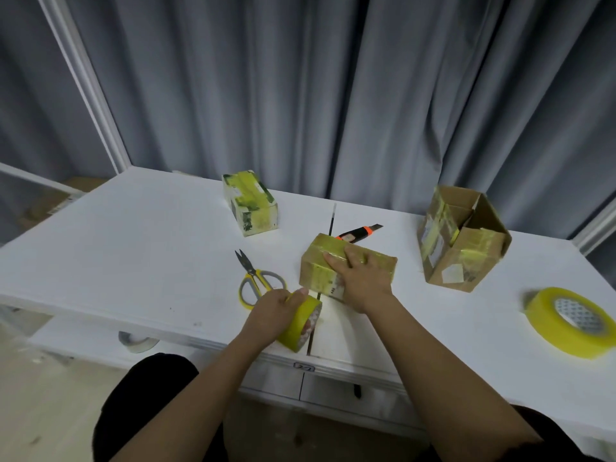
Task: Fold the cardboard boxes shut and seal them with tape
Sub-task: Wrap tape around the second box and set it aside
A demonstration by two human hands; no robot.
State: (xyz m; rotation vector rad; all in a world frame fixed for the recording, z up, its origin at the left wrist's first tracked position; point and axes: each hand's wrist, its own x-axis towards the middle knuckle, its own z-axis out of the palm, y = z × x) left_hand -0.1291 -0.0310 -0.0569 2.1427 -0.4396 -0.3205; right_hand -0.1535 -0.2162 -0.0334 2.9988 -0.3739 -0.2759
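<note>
A small brown cardboard box (pixel 380 261) with yellowish tape over it lies near the table's front middle. My right hand (pixel 358 278) presses flat on its top, fingers straight. My left hand (pixel 273 311) grips a yellow tape roll (pixel 305 323) standing on edge just left of that box, at the table's front edge. A larger brown box (pixel 461 241) with its flaps open stands to the right. A white box (pixel 250 201) wrapped in yellow tape lies at the back left.
Yellow-handled scissors (pixel 256 278) lie left of my left hand. An orange-and-black utility knife (pixel 358 233) lies behind the small box, a pen (pixel 332 218) beside it. A big yellow tape roll (pixel 571 320) lies at the far right. Grey curtains hang behind the white table (pixel 133 248).
</note>
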